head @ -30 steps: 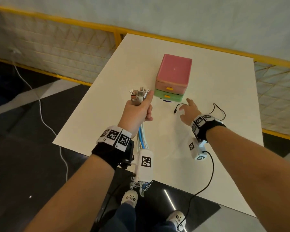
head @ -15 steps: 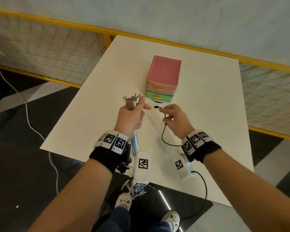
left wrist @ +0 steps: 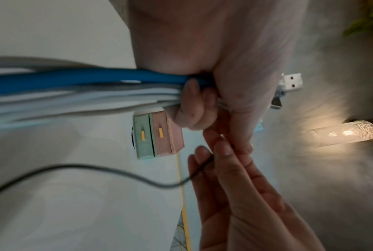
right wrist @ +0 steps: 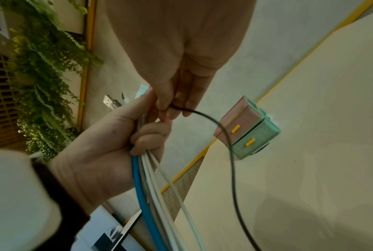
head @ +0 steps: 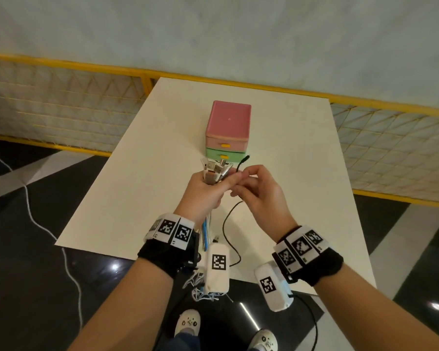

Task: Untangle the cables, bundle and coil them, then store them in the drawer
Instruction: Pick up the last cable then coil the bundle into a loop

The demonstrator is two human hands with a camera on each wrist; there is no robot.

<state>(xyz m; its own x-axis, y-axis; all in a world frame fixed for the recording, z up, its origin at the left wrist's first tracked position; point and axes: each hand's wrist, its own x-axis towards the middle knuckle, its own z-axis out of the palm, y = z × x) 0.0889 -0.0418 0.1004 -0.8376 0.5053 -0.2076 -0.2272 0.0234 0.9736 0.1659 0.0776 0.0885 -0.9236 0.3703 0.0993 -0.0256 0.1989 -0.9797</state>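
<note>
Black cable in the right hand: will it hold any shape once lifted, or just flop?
Probably flops: the black cable sags in a loose curve below the right hand. It looks thin, so likely light. Its plug stands up only just above the pinch.

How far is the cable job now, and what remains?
Done: the left hand grips the blue and white cables gathered, plugs up. In hand: the right hand pinches the black cable beside that bundle. Left: coiling, and storing; both drawers of the drawer box are shut.
</note>
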